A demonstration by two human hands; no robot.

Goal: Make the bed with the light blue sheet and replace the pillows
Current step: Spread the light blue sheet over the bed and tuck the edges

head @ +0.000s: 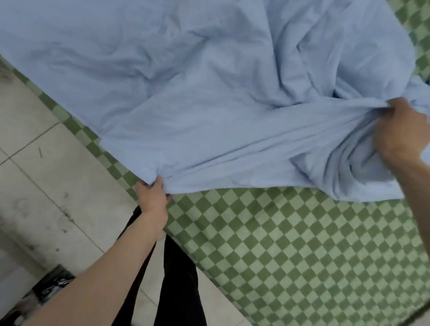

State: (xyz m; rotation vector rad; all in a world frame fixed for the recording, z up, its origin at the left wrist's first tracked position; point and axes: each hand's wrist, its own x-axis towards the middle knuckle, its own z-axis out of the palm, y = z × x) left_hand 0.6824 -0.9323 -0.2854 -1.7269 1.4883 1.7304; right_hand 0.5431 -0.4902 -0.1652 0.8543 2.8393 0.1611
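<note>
Here both hands gripped the sheet [189, 68]: left hand [153, 194] pinched the near edge, right hand [402, 131] clenched a bunch, cloth lying taut between and beyond them over the bed [292, 243].

Your light blue sheet [188, 85] hides most of the checkered bed [304, 244] and runs off-frame above.
</note>
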